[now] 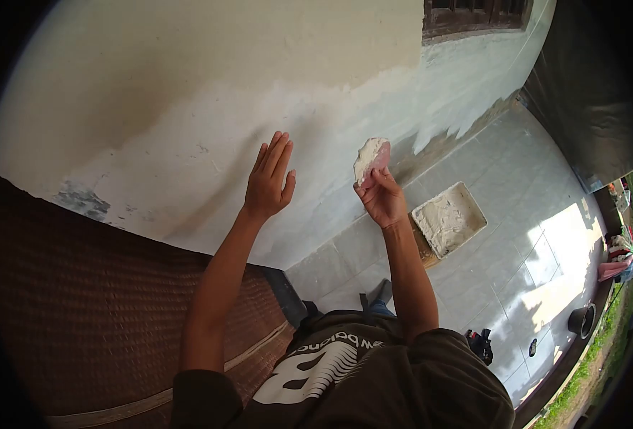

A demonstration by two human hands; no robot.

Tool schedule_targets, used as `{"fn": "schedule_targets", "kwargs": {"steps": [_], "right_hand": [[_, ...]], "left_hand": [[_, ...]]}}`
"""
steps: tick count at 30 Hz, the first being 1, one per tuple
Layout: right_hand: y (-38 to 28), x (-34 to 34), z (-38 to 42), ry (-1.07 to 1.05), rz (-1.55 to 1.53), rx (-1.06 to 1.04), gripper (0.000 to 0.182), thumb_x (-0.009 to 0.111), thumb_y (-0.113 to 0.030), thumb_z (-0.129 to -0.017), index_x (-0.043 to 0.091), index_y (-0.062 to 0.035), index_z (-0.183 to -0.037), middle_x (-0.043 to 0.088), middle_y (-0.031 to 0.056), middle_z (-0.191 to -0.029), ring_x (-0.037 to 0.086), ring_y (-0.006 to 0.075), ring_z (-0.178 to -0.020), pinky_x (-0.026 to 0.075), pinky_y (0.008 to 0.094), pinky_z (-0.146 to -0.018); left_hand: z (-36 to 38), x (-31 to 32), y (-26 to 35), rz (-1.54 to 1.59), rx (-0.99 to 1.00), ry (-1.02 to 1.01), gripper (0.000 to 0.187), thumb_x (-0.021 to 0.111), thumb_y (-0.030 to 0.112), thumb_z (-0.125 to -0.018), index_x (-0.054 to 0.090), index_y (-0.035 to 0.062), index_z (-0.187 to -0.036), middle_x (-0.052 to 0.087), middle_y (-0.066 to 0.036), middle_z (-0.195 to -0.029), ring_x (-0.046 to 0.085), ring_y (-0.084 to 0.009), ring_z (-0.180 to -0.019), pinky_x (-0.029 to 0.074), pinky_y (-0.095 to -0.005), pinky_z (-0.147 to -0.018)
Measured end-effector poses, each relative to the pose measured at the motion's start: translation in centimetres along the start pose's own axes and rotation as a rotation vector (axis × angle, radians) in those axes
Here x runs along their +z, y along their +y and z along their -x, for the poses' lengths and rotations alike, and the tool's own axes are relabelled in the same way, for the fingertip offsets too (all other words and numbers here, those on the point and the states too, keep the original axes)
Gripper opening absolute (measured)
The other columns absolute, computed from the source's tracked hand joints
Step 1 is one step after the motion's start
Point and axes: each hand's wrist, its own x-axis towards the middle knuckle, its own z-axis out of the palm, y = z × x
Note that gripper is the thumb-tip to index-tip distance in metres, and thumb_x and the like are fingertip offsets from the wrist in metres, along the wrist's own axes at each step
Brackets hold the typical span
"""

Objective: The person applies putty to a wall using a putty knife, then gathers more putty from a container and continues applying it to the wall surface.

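Note:
My right hand [386,201] pinches a flat pinkish putty spreader [382,156] by its lower end, thumb against the near face. A thick layer of off-white putty [364,161] coats the spreader's left side. Raised before the wall [223,121], my left hand [268,184] is open, fingers straight and close together, thumb apart, with nothing in it. Whitish filler covers the lower part of the wall, below a beige upper area. Below and right of my right hand, a rectangular tray [427,237] on the floor holds more putty.
A dark window frame [474,20] is set in the wall at upper right. Brown woven matting [116,307] lies at left. Grey floor tiles [467,286] extend to the right, where a dark bucket [582,321] stands near the grass edge. A dark sheet [588,93] hangs at far right.

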Motion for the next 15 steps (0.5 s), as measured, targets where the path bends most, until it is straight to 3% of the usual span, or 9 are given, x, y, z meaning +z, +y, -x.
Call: {"fn": "schedule_targets", "kwargs": {"steps": [8,11,15], "right_hand": [[5.5,6.8,-1.0,0.052,0.212,-0.121,0.041,0.062,-0.009,-0.096,0.05,-0.0085,-0.135,0.061,0.005,-0.128,0.063,0.0181,-0.113,0.056,0.0373,-0.091],[7.1,9.8,-1.1,0.113,0.263,-0.151,0.04,0.061,-0.009,-0.096,0.049,-0.0075,-0.135,0.062,0.0057,-0.125,0.063,0.0187,-0.111,0.057,0.0376,-0.09],[8.9,11.8,-2.6,0.094,0.545,-0.307,0.028,0.063,-0.009,-0.096,0.06,-0.0061,-0.124,0.067,0.0035,-0.112,0.066,0.0163,-0.099,0.057,0.0357,-0.087]], "left_hand": [[0.8,-7.9,-4.5,-0.085,0.102,0.125,0.051,0.052,0.011,-0.091,0.048,-0.006,-0.14,0.043,-0.017,-0.151,0.036,-0.0296,-0.145,0.027,-0.0468,-0.12],[0.7,-11.0,-6.0,-0.119,0.141,0.147,0.052,0.053,0.01,-0.091,0.048,-0.0053,-0.14,0.044,-0.016,-0.151,0.037,-0.0295,-0.145,0.027,-0.0472,-0.12],[-0.3,-14.4,-8.3,-0.156,0.216,0.169,0.052,0.053,0.008,-0.09,0.047,-0.0059,-0.14,0.044,-0.017,-0.151,0.038,-0.033,-0.144,0.029,-0.0513,-0.117]]}}
